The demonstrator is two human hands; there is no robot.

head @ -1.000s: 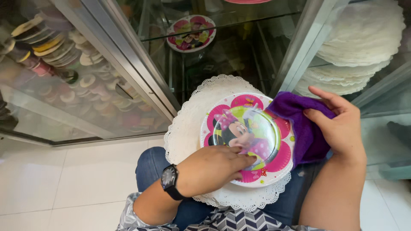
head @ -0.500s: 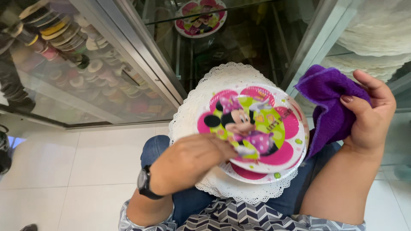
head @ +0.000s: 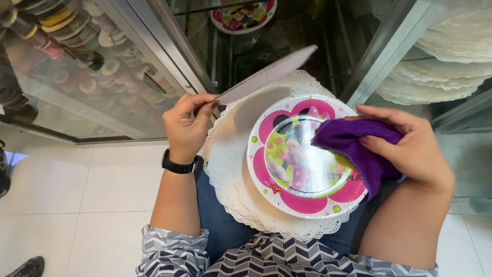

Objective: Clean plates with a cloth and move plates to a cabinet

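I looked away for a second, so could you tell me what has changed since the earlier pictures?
The left hand has lifted the top plate off the stack, tilted on edge. The right hand has brought the purple cloth onto the next plate. The doilies stay on the lap.

One head-worn camera looks steeply down from close above the person's lap, glass cabinets far, floor left.

Three pink cartoon-printed paper plates: one on the lap [head: 302, 169], one raised edge-on [head: 266, 75], one behind glass [head: 243, 14]. One purple cloth [head: 359, 146]. One black wristwatch [head: 179, 165].
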